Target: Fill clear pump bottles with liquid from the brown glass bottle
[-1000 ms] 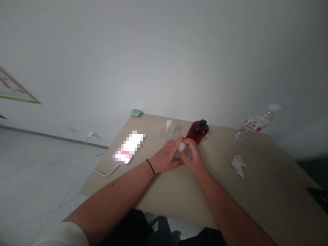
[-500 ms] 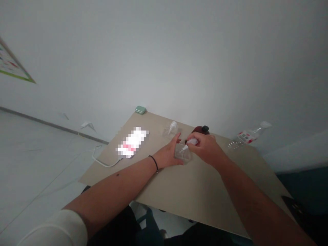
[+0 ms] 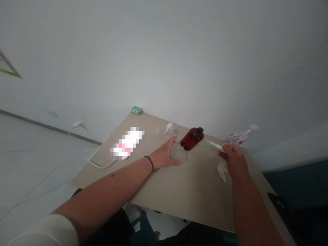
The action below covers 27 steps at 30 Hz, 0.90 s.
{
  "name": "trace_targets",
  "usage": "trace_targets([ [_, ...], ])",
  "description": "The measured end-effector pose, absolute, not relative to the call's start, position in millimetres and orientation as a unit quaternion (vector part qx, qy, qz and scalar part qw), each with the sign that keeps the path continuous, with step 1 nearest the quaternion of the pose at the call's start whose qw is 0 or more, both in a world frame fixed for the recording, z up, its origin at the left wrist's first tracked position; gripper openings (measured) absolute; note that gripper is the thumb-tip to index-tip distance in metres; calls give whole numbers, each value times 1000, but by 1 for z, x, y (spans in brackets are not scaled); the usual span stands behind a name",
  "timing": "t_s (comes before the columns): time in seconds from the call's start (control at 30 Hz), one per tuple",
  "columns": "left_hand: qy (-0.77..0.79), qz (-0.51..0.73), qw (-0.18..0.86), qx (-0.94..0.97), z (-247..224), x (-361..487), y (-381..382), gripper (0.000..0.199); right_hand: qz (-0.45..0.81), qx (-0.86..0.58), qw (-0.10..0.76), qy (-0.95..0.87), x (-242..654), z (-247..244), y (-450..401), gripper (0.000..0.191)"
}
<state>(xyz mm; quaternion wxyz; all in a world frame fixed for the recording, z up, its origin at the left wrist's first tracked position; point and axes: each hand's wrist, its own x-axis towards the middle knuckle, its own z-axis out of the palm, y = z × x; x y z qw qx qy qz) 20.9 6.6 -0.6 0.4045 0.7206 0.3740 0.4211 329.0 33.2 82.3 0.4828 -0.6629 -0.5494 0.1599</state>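
My left hand (image 3: 166, 154) is closed around the side of a small clear plastic box (image 3: 178, 155), its thumb and fingers on opposite sides. Something clear or whitish shows at the top of the box; I cannot make it out. Over the right part of the table, my right hand (image 3: 235, 159) pinches a slim white pointed stick (image 3: 214, 144), its tip aimed left; its exact kind is unclear. Between the hands stands a dark red-brown bottle (image 3: 192, 139) with a black cap. A crumpled white tissue (image 3: 221, 171) lies just left of my right wrist.
A second clear container (image 3: 168, 131) with white crumpled material is near the wall. A clear labelled bottle (image 3: 239, 137) lies tilted at the back right. A bright phone (image 3: 128, 143) with a white cable and a green case (image 3: 136, 110) are on the left of the table (image 3: 176, 194).
My right hand has moved right, away from the box, with the white pointed thing. The brown bottle and the tissue now show in full. My left hand stays on the box.
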Motion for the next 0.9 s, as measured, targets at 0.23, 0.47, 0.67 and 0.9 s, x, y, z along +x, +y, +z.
trace_targets([
  [0.23,386,410,402,722,1,20,4,113,38,-789,342,-509,311,35,37,27],
  [0.47,396,402,417,713,3,19,1,112,-17,-803,179,-569,298,22,41,32],
  [0.67,409,375,422,717,6,19,-1,111,-46,-787,162,-593,298,18,40,48],
  [0.9,408,387,412,717,0,18,1,109,-52,-762,188,-617,298,14,38,58],
])
